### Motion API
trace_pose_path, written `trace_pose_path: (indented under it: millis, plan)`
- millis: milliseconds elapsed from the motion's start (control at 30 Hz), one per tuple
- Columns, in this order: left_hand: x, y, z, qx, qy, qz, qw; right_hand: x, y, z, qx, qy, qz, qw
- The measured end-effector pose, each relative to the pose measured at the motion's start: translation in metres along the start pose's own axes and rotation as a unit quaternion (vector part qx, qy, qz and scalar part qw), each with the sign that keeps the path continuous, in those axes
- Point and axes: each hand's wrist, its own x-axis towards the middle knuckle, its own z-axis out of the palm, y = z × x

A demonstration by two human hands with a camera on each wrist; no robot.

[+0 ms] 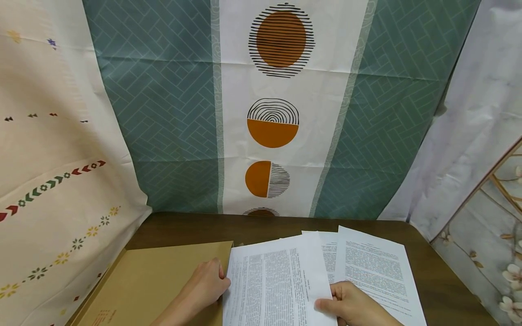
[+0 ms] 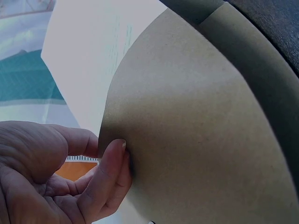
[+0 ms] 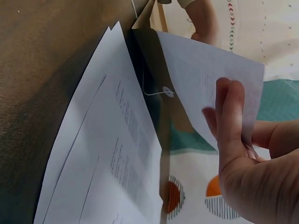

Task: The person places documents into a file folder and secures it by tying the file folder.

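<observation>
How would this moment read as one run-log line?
left hand: pinches brown envelope by its edge | right hand: holds printed paper | table: loose printed pages at right

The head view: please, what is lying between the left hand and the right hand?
In the head view, printed paper lies between the left hand and the right hand, which pinches its edge.
</observation>
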Motion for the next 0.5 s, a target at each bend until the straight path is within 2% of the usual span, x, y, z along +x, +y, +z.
trace_pose_path:
  millis: [100, 200, 400, 500]
  plan:
    - [0.0, 0.001, -0.001, -0.001, 0.001, 0.001, 1.0, 0.006, 0.001, 0.003, 0.014, -0.038, -0.015, 0.999]
    - [-0.001, 0.002, -0.002, -0.003, 0.001, 0.002, 1.0, 0.013, 0.002, 0.006, 0.01, -0.055, -0.019, 0.998]
    - [-0.001, 0.002, -0.003, -0.006, -0.002, 0.006, 1.0, 0.026, 0.006, 0.018, -0.008, -0.055, -0.01, 0.998]
    - [-0.001, 0.002, -0.003, -0.008, -0.003, 0.007, 0.9999, 0.032, 0.007, 0.023, -0.037, -0.037, -0.007, 0.999]
